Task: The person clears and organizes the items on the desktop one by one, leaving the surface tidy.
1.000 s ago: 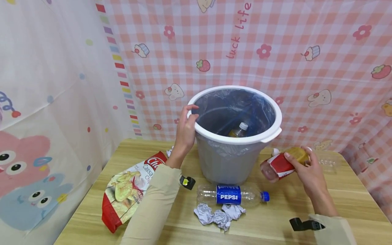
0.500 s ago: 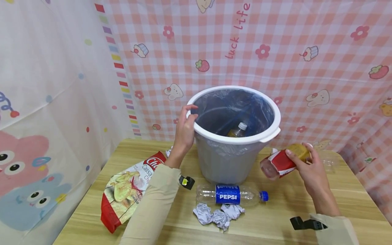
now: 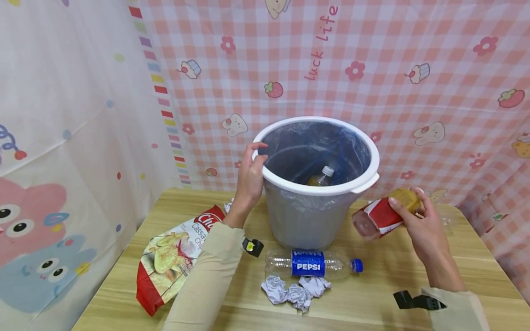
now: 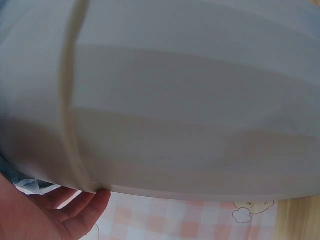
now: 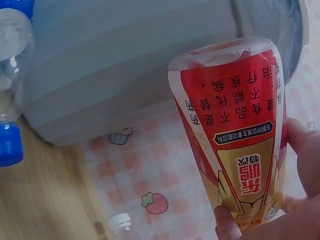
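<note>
My left hand (image 3: 250,179) grips the left side of the white rim of a grey trash bin (image 3: 308,225), which is lined with a thin plastic bag. In the left wrist view its fingertips (image 4: 102,197) lie against the bin's side. To the right of the bin, my right hand (image 3: 426,230) holds a plastic drink bottle (image 3: 383,216) with a red and gold label. The bottle is tilted, its base pointing left toward the bin. The right wrist view shows the label (image 5: 240,140) large, close to the bin's wall. Inside the bin lies another bottle (image 3: 323,177) with a white cap.
A clear Pepsi bottle (image 3: 308,263) with a blue cap lies before the bin, and crumpled paper balls (image 3: 275,289) sit in front of it. At left lies a red and white chip bag (image 3: 171,257). Behind the right hand is a clear bottle (image 3: 447,221). Patterned cloths line the back and sides.
My right hand has lifted slightly and shifted a little to the right with the drink bottle. The left hand keeps its place on the rim.
</note>
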{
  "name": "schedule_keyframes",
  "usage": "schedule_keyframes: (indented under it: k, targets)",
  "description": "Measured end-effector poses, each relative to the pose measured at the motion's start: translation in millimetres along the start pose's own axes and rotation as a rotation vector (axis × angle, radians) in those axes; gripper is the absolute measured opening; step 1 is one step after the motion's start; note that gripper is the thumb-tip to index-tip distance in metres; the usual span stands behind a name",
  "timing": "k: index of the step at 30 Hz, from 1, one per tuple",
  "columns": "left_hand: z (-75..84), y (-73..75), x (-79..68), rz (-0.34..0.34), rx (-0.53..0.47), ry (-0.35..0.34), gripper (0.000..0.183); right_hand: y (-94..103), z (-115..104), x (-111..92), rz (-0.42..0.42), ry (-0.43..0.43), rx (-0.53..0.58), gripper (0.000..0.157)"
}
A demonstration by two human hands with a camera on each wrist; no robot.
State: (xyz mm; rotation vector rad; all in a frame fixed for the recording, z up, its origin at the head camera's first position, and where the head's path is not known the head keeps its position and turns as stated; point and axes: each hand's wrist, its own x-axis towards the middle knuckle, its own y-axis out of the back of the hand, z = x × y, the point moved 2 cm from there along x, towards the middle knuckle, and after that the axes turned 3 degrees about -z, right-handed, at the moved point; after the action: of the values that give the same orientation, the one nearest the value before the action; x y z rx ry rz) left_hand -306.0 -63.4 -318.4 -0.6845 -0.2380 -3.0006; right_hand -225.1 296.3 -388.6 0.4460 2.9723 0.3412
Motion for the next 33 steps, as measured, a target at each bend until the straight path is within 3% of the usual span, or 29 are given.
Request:
schedule_keyframes:
  k: [7,16,23,33]
  targets:
    - [0.0,0.5,-0.4,0.001,-0.001,0.004,0.033,3.0,-11.2,-4.1,-0.02,0.037,0.068,0.083]
    - [1.5,0.1,-0.4,0.006,0.005,0.005,0.033,5.8,-23.1,-11.0,0.002,0.082,0.055,0.079]
    - [0.2,1.2,-0.6,0.008,0.018,0.007,0.034,7.6,-31.2,-13.5,-0.008,0.121,0.209,0.078]
    - [2.1,0.9,-1.2,0.008,0.018,0.009,0.032,13.0,-42.9,-17.9,-0.059,0.194,0.322,0.073]
